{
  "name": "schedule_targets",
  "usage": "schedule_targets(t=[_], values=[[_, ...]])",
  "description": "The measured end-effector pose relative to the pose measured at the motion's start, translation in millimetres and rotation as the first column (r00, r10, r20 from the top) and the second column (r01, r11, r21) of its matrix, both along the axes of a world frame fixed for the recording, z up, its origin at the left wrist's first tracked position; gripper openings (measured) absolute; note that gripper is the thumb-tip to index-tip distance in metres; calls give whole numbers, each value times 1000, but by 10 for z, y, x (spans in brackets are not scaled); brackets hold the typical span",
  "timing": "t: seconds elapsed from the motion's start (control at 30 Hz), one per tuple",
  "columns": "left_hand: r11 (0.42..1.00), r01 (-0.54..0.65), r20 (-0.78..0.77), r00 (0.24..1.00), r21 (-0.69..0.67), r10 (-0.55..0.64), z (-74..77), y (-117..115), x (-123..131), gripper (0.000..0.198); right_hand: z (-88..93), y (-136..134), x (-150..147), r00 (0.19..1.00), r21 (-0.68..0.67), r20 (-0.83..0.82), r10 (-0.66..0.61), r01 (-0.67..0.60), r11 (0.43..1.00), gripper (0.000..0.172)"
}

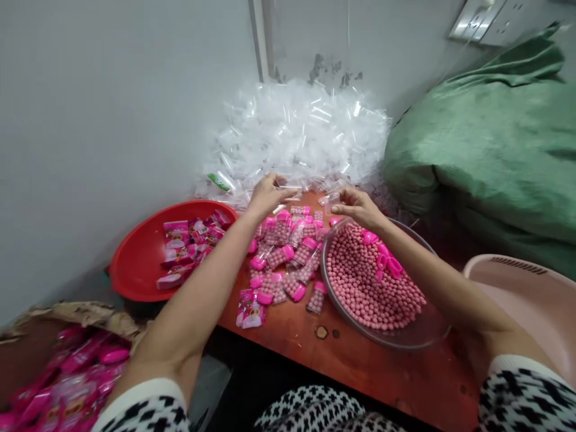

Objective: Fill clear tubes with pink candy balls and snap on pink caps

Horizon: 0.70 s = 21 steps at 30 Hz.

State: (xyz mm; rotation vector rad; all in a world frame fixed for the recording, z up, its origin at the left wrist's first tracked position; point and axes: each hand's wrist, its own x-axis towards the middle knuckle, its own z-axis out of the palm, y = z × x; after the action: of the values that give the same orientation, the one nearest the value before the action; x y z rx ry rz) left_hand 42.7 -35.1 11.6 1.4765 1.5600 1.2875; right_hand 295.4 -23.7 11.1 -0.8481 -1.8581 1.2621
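Note:
My left hand [269,195] reaches to the near edge of a heap of clear plastic containers [297,129]. Its fingers are apart, and whether they touch a container is hard to make out. My right hand [357,205] pinches a small clear plastic container [332,201] between thumb and fingers. Below the hands lie several small clear bottles of pink balls with pink caps [281,257]. Pink printed packets [251,309] lie at the table's near edge. Under my right forearm, a clear bowl [327,282] holds pink balls [364,288] and some bright pink caps [389,264].
A red basin [135,264] with pink packets [177,243] stands left. A carton [27,324] of pink packaged items [76,384] is at lower left. Right are a green sack [490,144] and a pale pink basin [517,300]. Walls stand behind the wooden table [360,375].

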Motion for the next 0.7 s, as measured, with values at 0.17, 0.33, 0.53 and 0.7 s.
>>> schedule_targets(t=[0.17, 0.33, 0.53, 0.7], values=[[961, 238, 538, 797, 139, -275, -59, -446, 789, 56, -40, -574, 90, 994, 82, -89, -70, 77, 994, 34], [923, 333, 540, 749, 194, -384, -24, -706, 1179, 61, -17, -929, 282, 952, 192, -140, -272, 296, 936, 33], [911, 374, 476, 778, 174, -410, 22, -877, 1366, 61, 40, -1133, 614, 951, 377, -103, -292, 309, 873, 25], [904, 419, 687, 633, 82, -356, 38, -872, 1432, 60, 182, -1164, 843, 986, 495, 79, -146, 88, 864, 23]])
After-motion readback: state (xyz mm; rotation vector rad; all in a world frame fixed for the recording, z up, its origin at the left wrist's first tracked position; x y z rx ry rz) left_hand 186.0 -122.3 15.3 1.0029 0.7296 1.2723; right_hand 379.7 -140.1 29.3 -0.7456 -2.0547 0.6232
